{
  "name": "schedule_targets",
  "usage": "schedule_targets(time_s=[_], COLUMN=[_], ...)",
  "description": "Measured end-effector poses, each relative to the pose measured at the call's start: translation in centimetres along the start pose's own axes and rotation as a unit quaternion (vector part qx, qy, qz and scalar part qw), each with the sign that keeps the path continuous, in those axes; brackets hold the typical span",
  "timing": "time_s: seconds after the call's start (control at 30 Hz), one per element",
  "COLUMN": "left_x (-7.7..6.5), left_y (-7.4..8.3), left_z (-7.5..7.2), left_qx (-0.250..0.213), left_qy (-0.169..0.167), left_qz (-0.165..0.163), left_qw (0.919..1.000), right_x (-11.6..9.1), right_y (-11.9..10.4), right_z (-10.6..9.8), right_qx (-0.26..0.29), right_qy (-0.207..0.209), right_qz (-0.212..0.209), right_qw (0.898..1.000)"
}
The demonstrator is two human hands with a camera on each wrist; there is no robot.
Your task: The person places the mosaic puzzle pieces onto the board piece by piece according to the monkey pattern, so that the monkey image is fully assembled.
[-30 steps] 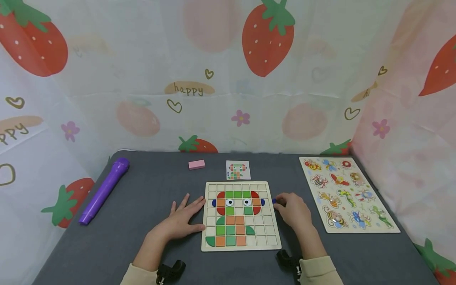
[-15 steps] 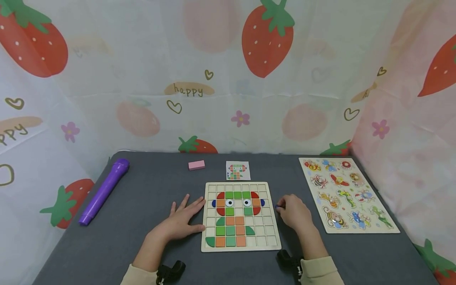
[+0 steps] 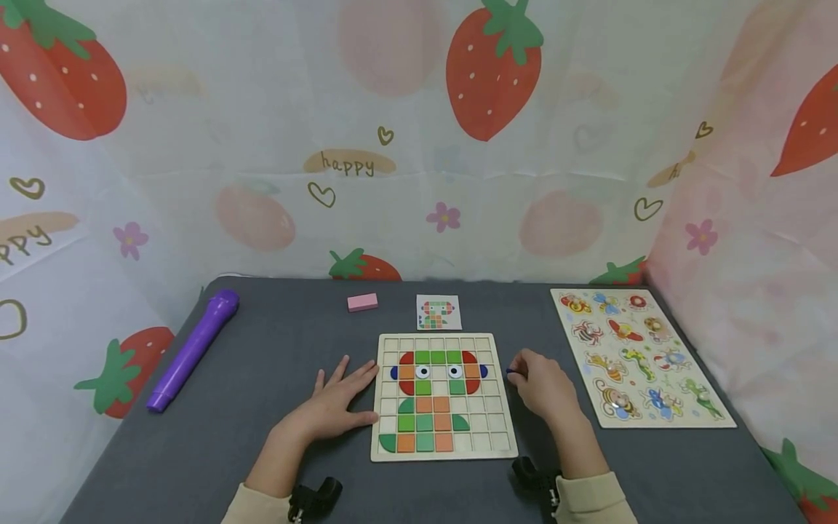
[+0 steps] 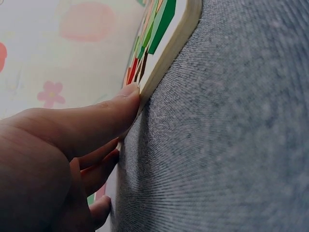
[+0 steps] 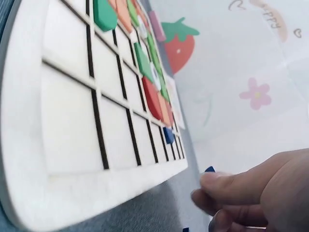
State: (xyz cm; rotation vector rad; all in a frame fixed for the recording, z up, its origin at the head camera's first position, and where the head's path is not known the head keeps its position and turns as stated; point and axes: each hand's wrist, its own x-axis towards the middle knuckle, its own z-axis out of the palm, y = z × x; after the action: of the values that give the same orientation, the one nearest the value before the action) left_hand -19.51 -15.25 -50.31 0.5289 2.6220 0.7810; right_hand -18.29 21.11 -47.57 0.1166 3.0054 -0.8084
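Note:
A white grid board (image 3: 481, 429) holds coloured tiles that form a figure with two eyes. My left hand (image 3: 332, 407) rests at the board's left edge, fingers spread, with the thumb and fingertips touching the rim in the left wrist view. Just off the right edge, my right hand (image 3: 543, 384) pinches a small dark blue tile (image 5: 210, 169) between thumb and index finger. Most of that tile is hidden by the fingertips. A similar blue tile (image 3: 484, 372) lies in the grid near its right side.
Behind the board lie a small picture card (image 3: 439, 313) and a pink block (image 3: 362, 303). A purple microphone-shaped object (image 3: 193, 353) is at the left, an insect picture board (image 3: 638, 356) at the right. Another blue bit (image 5: 186, 230) shows at the right wrist view's bottom edge.
My right hand has drawn slightly away from the board's right edge, and less of the pinched blue tile shows. The left hand and the board stay in place.

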Motion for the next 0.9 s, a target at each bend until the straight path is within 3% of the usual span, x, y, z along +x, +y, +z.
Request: schedule_targets(time_s=[0.27, 0.57, 0.9], left_x=[0.1, 0.0, -0.3], left_y=[-0.1, 0.3, 0.5], left_z=[0.0, -0.3, -0.4], left_qx=[0.000, -0.001, -0.005], left_qy=[-0.002, -0.003, -0.003], left_qz=[0.003, -0.001, -0.001], left_qw=[1.0000, 1.0000, 1.0000], right_x=[-0.3, -1.6, -2.8], right_y=[-1.5, -4.9, -7.7], right_z=[0.0, 0.1, 3.1], right_qx=[0.090, 0.174, 0.230], right_qy=[0.006, 0.005, -0.015], right_qz=[-0.057, -0.066, -0.086], right_qw=[0.994, 0.982, 0.969])
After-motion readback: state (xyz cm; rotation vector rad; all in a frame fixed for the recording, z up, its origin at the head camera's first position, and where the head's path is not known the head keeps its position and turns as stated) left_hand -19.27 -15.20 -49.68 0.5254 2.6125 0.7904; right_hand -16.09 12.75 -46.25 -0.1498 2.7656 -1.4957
